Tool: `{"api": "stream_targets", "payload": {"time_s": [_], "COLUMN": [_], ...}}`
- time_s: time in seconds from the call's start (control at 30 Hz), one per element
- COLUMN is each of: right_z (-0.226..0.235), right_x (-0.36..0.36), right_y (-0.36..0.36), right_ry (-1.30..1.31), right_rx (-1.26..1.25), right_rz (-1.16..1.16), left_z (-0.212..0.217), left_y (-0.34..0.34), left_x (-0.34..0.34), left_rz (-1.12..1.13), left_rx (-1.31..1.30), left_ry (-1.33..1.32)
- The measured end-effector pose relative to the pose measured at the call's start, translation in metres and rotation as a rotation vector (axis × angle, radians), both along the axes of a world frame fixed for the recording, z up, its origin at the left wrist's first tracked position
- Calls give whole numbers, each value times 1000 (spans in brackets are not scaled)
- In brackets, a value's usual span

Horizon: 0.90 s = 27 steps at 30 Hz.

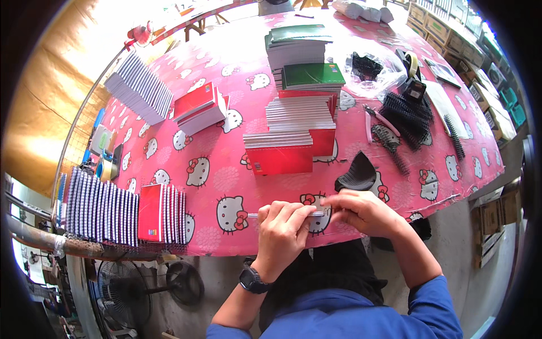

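Observation:
My left hand (284,224) is closed over a thin notebook (320,214), seen edge-on at the table's near edge, with its ends showing on both sides of the fingers. Close to its right end, my right hand (361,212) has its fingers curled in toward the thumb; whatever lies between them is too small to make out. Just beyond the right hand lies a black curved piece (357,174). Straight ahead are stacked red notebooks (282,159), with green-covered notebooks (312,74) behind them.
Pink-handled pliers (370,125) and black spiral binding coils (407,117) lie at the right, near a clear plastic bag (384,79). Coil-bound notebooks (101,206) line the left edge beside red ones (151,213). A tall notebook stack (141,90) leans at far left.

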State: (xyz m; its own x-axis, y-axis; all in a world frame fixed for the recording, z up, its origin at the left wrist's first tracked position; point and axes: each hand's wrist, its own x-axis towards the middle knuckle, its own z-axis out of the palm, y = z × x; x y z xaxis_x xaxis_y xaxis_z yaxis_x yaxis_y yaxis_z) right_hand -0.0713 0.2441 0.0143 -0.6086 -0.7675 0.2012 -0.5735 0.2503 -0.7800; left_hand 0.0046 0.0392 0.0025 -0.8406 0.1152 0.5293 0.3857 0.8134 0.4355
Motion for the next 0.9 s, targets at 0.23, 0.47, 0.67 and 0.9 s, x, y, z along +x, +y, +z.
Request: {"api": "stream_targets", "payload": {"time_s": [0.23,0.47,0.67,0.9], "right_z": [-4,-50,-63,-29], "right_x": [4,-47,-46,-3], "right_y": [-22,64,36,4], "right_ry": [-263,425,504,-642], "right_rx": [86,342,404,-276], "right_rz": [-90,-467,-353,133], "left_z": [-7,-2,-34,-34], "left_y": [-4,11,1,-18], "left_x": [5,1,14,8], "left_rz": [-57,-174,-161,26], "left_rx": [-17,134,63,97], "left_ry": [-48,197,48,176]}}
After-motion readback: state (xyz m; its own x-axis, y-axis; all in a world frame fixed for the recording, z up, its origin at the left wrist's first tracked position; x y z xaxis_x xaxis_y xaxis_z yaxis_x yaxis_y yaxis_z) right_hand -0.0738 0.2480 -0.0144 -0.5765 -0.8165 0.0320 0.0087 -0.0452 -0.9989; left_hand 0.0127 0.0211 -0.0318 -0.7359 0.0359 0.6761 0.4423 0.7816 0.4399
